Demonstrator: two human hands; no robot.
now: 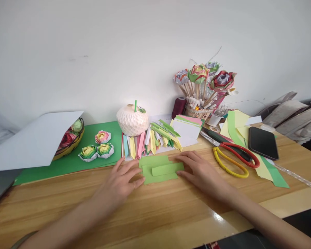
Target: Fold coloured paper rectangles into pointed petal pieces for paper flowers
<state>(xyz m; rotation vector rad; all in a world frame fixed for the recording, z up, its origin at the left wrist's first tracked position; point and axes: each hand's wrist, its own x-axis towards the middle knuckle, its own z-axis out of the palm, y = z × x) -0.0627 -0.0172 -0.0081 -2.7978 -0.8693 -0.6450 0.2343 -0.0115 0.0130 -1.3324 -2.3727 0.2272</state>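
Observation:
Several light green paper pieces [160, 177] lie overlapped on the wooden table between my hands, with a narrow folded strip [168, 169] on top. My left hand [124, 180] rests at their left edge, fingers spread, thumb tip by the paper. At the right end, my right hand [194, 169] has its fingers stretched and apart, the tips beside the strip and the piece behind it. Neither hand is closed round anything. Just behind the green paper is a pile of folded coloured paper strips [158, 138].
Scissors [233, 148] with red and yellow handles and a black phone [263, 143] lie right, by paper scraps [264, 169]. Behind stand a wrapped coconut [133, 121] and a basket of paper flowers [199, 110]. Left, paper flowers [103, 137] sit on green sheets [49, 173].

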